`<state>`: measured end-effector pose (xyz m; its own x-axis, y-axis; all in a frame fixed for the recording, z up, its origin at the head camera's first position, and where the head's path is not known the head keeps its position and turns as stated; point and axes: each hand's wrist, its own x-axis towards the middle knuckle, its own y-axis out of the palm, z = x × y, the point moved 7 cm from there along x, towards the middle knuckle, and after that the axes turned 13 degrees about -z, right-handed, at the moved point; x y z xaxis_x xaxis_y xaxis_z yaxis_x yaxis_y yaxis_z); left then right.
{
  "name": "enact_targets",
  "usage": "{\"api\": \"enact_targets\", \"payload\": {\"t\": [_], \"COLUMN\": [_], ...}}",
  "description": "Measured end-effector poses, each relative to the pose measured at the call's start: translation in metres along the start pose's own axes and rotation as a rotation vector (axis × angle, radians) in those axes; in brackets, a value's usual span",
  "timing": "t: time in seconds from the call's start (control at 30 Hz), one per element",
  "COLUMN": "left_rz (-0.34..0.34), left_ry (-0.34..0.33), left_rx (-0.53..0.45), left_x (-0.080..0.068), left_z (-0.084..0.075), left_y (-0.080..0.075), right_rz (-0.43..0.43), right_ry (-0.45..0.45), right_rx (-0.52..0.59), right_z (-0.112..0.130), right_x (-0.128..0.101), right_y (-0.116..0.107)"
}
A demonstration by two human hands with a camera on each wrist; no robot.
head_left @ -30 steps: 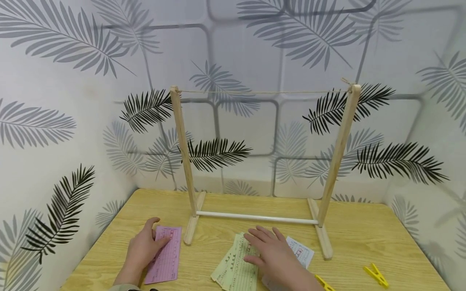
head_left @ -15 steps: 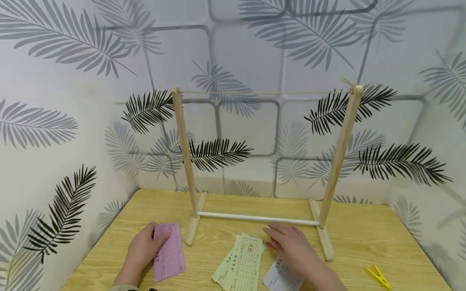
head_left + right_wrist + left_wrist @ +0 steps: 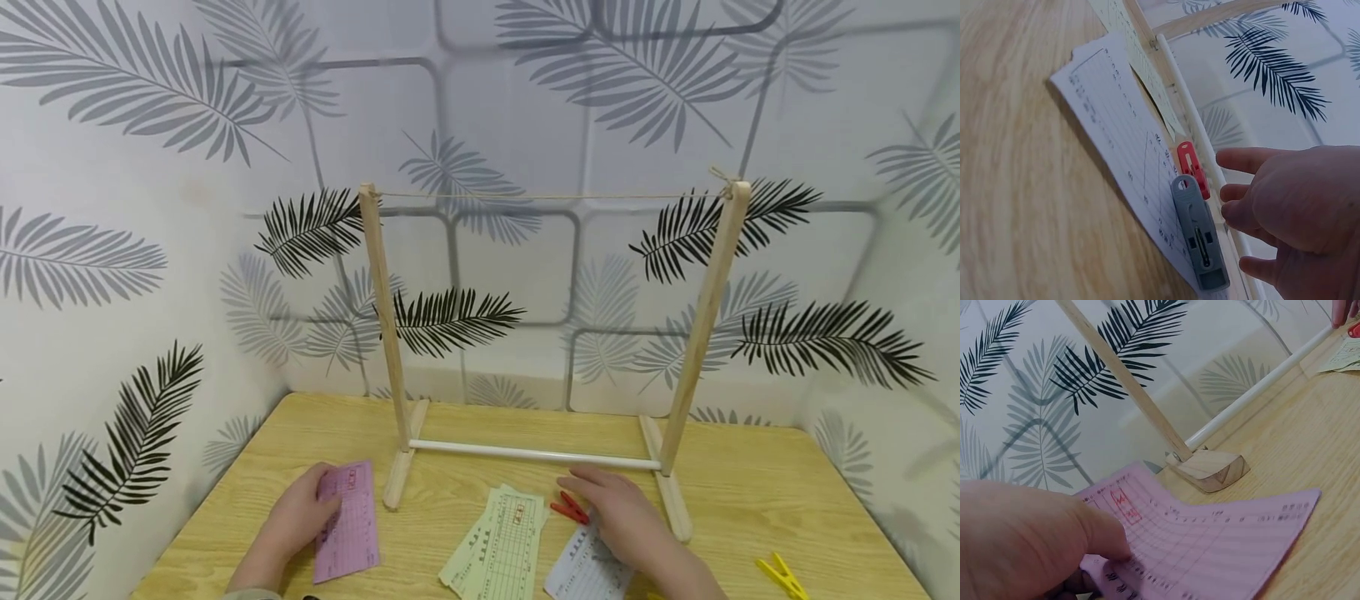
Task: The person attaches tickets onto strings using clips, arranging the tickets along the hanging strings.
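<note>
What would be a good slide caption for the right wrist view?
Right hand hovers beside a red clothespin and a grey clothespin lying on a white slip.

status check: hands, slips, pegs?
Left hand pinching pink slip. Right hand open over red peg, grey peg beside. Nothing blocking.

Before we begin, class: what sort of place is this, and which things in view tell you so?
Probably a small tabletop work corner set up for a hanging exercise: a wooden table against leaf-patterned wallpaper, a wooden rack with a string across its top, and printed slips with clothes pegs, such as the red peg.
</note>
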<state>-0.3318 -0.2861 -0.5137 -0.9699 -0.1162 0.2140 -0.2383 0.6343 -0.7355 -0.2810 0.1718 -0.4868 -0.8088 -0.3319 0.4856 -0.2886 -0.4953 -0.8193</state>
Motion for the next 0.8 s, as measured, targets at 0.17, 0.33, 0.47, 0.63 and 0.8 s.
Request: {"api": "enact_targets", "payload": {"t": [0.17,0.33,0.47,0.63,0.8], "left_rz": [-0.031,-0.053,-0.075,-0.104,-0.110], "left_ry": [-0.056,-0.100,-0.111,-0.100,-0.117], "left_rx": [-0.123,-0.212,-0.243,-0.267,-0.270], "left_x": [0.001,0.002,0.001,0.002,0.002], "left_z": [0.005,0.010,0.012,0.012,0.015], "left_y": [0.001,0.003,0.003,0.001,0.002], "right_rz": [0.025,0.036,0.056,0.054,0.028], "right_ry": [-0.006,-0.012,0.023,0.017,-0.012], "right_rx": [0.013,0.028,0.050,0.056,0.061], "right_z": [-0.006,-0.009,-0.011,-0.009,-0.008], "right_x": [-0.002,-0.003,-0.003,-0.003,-0.002], "right_y": [0.006,0.011,0.014,0.013,0.012]}}
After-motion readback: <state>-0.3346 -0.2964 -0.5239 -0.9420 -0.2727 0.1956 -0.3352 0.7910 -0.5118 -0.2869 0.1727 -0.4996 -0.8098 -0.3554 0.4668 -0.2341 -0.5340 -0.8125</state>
